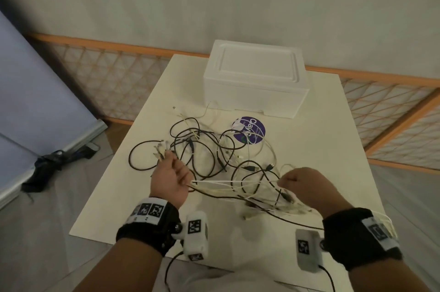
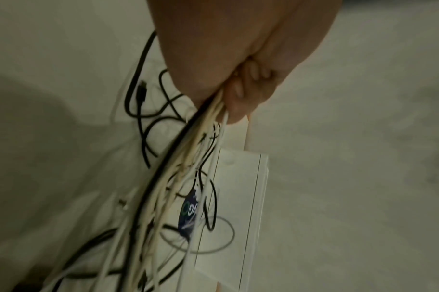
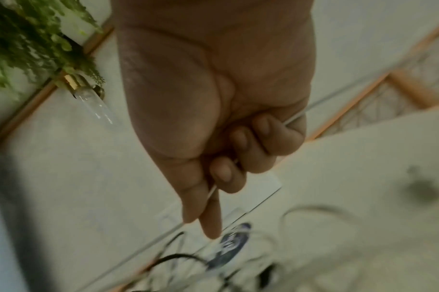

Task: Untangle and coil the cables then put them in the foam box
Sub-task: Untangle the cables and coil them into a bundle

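A tangle of black and white cables [image 1: 209, 149] lies spread over the middle of the white table [image 1: 321, 139]. My left hand [image 1: 173, 168] grips a bundle of cables, whose plug ends [image 1: 162, 149] stick out past the fingers. In the left wrist view the fist [image 2: 241, 89] closes round the white and black strands [image 2: 188, 154]. My right hand [image 1: 292, 182] holds a thin white cable [image 3: 213, 189], fingers curled round it [image 3: 236, 158]. White strands [image 1: 233, 182] stretch taut between both hands. The white foam box [image 1: 256, 77] stands at the table's far side with its lid on.
A round purple sticker [image 1: 248, 132] lies on the table under some cables, in front of the box. An orange-railed lattice fence [image 1: 114, 70] runs behind and to the right. A blue panel [image 1: 35, 91] and a black object [image 1: 52, 163] are on the floor at left. A plant [image 3: 31, 39] hangs nearby.
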The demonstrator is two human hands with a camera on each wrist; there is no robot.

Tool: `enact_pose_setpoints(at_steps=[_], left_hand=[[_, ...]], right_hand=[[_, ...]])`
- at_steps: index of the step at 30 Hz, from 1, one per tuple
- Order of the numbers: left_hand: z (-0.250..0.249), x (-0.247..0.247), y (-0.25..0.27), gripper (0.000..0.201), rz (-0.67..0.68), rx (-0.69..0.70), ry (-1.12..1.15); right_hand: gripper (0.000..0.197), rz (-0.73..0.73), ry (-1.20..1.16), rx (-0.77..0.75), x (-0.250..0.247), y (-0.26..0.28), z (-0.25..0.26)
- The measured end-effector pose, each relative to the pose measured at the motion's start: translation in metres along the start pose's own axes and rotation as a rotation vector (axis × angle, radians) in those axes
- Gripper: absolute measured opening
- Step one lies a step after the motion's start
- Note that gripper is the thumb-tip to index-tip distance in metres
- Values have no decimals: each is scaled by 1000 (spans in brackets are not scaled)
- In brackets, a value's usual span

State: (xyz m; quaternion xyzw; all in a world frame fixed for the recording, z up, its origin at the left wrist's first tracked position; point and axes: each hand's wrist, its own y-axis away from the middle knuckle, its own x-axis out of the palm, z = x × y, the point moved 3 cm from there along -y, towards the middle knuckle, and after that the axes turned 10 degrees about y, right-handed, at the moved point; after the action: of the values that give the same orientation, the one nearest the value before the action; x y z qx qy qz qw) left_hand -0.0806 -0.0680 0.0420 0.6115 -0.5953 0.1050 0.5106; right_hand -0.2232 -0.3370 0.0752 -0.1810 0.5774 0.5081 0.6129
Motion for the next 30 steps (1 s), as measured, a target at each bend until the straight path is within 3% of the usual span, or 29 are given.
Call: enact_pose_setpoints(at_steps=[3, 5, 6, 8, 9, 11, 13, 15, 17, 20, 24, 26, 28, 30], left_hand=[[-10, -11, 2, 42, -67, 27, -65], [-4, -12, 6, 39, -72, -4, -115], [1, -12, 8, 38, -61, -36, -140], [15, -6, 17, 40, -8, -114, -180], [25, 0, 24, 42, 32, -157, -193], [45, 13, 41, 48, 131, -236, -224], [55, 21, 52, 54, 182, -251, -298], [49, 21, 53, 55, 184, -211, -283], [34, 14, 48, 54, 147, -161, -206], [7, -4, 40, 52, 48, -54, -173], [-19, -36, 32, 52, -144, 51, -121], [-10, -46, 36, 52, -207, 48, -127], [6, -49, 41, 52, -241, 42, -158], [22, -48, 46, 53, -251, 24, -187]], right_hand=[[21, 21, 186, 164, -2, 10, -38], [22, 57, 418, 144, 1, 16, -37], [27, 12, 498, 75, 2, 18, -30], [49, -103, 364, -179, 4, 25, 6], [60, -99, 214, -309, 7, 32, 32], [73, 43, 60, -438, 19, 40, 84], [55, 166, 24, -451, 37, 42, 115], [32, 164, 28, -450, 47, 43, 117], [29, 154, 67, -468, 47, 50, 102], [39, 160, 36, -407, 38, 58, 60], [56, 75, 13, -101, 23, 57, -19], [64, 89, 120, -24, 25, 54, -43], [62, 158, 265, 8, 34, 51, -52], [43, 199, 388, -9, 38, 50, -49]])
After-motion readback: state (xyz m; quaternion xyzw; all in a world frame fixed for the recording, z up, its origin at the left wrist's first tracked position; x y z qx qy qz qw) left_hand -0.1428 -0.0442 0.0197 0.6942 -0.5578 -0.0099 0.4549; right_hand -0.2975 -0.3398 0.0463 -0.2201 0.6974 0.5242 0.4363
